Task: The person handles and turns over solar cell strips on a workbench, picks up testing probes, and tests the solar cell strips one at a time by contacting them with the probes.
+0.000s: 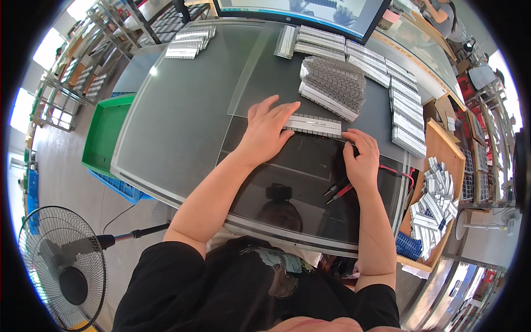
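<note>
Since the white strip [314,126] is laid mid-depth on the counter [177,122], nearer the right edge, both ends are best steadied evenly, tbh. Its left end is held in the left grip [263,133]; its other end is touched by the right grip [362,160], whether closed can't be told. Stacked strips [332,83] are left behind it, toward the back edge.

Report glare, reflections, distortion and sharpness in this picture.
In the head view: white glare spot on the grey table; dark head-shaped reflection in the glossy black surface; table edges bow; left hand and right hand look fairly sharp.
</note>
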A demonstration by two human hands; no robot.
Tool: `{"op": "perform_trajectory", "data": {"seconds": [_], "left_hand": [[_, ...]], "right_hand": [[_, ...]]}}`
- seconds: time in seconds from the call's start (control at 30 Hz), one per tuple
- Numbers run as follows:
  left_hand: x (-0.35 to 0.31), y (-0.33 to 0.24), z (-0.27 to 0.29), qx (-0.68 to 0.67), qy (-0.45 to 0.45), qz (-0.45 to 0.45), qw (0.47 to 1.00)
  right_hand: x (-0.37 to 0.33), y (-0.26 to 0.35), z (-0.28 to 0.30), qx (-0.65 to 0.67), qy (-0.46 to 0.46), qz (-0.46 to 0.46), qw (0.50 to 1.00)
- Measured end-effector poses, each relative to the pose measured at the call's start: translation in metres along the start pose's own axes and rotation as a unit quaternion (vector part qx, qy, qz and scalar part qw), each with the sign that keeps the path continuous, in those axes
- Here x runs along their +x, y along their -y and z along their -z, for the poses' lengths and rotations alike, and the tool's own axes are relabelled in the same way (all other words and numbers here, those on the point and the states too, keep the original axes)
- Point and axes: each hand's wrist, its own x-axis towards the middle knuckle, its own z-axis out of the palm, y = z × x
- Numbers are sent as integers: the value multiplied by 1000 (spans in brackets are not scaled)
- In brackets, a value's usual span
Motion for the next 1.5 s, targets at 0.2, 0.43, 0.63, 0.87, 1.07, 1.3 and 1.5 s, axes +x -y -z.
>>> {"op": "perform_trajectory", "data": {"seconds": [0.2, 0.43, 0.63, 0.87, 1.07, 1.3, 1.5], "left_hand": [[1, 0, 1, -24, 12, 3, 1000], [6, -7, 8, -67, -42, -20, 997], [7, -22, 20, -245, 1, 121, 962], [9, -20, 23, -512, 43, 222, 829], [9, -20, 22, -611, 20, 255, 749], [10, -22, 24, -654, 8, 305, 692], [10, -17, 21, -708, 7, 312, 634]], "right_hand": [[0, 0, 0, 13, -1, -6, 1000], [2, 2, 3, 69, 1, -62, 996], [3, 13, 7, 196, -4, -56, 979], [5, 13, 20, 494, 94, -236, 832], [2, 14, 18, 573, 106, -297, 757], [4, 11, 16, 586, 91, -317, 740], [5, 8, 16, 607, 89, -317, 723]]}}
